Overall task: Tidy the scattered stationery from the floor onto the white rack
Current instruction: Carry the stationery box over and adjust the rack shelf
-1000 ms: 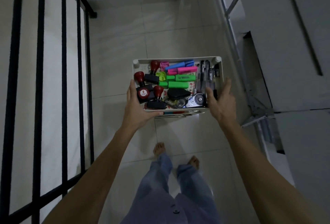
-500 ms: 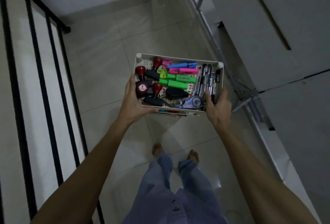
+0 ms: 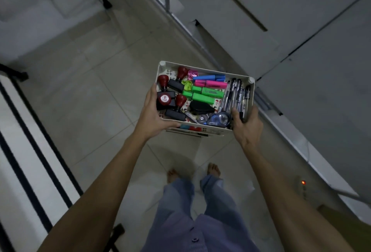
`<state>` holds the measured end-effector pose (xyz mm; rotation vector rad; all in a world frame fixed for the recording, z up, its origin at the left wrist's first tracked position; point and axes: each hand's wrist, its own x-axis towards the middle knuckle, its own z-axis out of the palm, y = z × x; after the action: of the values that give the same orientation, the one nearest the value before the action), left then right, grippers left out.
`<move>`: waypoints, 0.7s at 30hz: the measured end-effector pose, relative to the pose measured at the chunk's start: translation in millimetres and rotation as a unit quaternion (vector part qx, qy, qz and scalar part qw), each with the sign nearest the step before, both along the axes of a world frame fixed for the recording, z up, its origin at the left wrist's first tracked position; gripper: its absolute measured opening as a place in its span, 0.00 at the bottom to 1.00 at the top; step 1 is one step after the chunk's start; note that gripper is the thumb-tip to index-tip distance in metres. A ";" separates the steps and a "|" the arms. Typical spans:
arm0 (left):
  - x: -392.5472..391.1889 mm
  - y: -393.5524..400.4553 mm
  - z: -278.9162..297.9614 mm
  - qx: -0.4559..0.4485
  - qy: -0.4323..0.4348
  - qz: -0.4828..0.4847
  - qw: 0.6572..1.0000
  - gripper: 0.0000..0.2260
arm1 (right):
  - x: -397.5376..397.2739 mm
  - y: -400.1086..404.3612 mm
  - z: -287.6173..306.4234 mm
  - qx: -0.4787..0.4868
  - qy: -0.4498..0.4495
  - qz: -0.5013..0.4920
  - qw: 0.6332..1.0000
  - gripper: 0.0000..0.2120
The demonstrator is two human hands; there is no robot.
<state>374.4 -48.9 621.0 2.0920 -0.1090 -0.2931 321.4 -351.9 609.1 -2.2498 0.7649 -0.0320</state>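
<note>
- Nearest the camera: the person's trouser legs and two bare feet (image 3: 213, 169) are standing on the pale tiled floor (image 3: 84, 99).
- Left hand (image 3: 153, 115): it is gripping the near-left corner of the white rack (image 3: 252, 91), thumb lying along the near rim, fingers curling up the left wall.
- Right hand (image 3: 248, 122): it is clasping the near-right corner of the same rack, thumb hooking over the rim beside the pens.
- White rack: it is being held in the air above the floor between both hands, its top tray tilting slightly in the frame; a lower tier is showing just beneath the near edge.
- Tray contents, near side: a blue correction-tape dispenser (image 3: 219, 119) is lying by the near rim, with a black teardrop-shaped item (image 3: 200, 107) just behind it.
- Tray contents, left: red-knobbed stamps (image 3: 165, 99) are crowding the left wall.
- Tray contents, middle to far: green highlighters (image 3: 202, 98), then pink (image 3: 215, 84) and blue (image 3: 208, 76) ones, are lying side by side.
- Tray contents, right: clear-barrelled pens (image 3: 233, 96) are lining the right wall.
- Farthest: grey panels (image 3: 301, 21) are filling the upper right.
</note>
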 end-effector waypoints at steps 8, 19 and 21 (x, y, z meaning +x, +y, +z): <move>29.7 -53.8 2.1 -0.008 0.021 -0.088 0.996 0.66 | -22.3 -36.1 0.5 0.007 -0.013 -0.089 0.996 0.26; 54.9 -60.2 3.1 0.045 0.054 -0.119 0.990 0.70 | -22.6 -44.5 -9.8 0.093 0.002 -0.132 0.987 0.27; 54.7 -61.3 1.4 0.045 0.063 -0.112 0.991 0.71 | -22.8 -45.0 -12.1 0.115 0.027 -0.175 0.978 0.31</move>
<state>429.1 -110.2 622.5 2.1474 -0.2591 -0.5742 298.6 -396.9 597.0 -1.8835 1.1268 -0.0470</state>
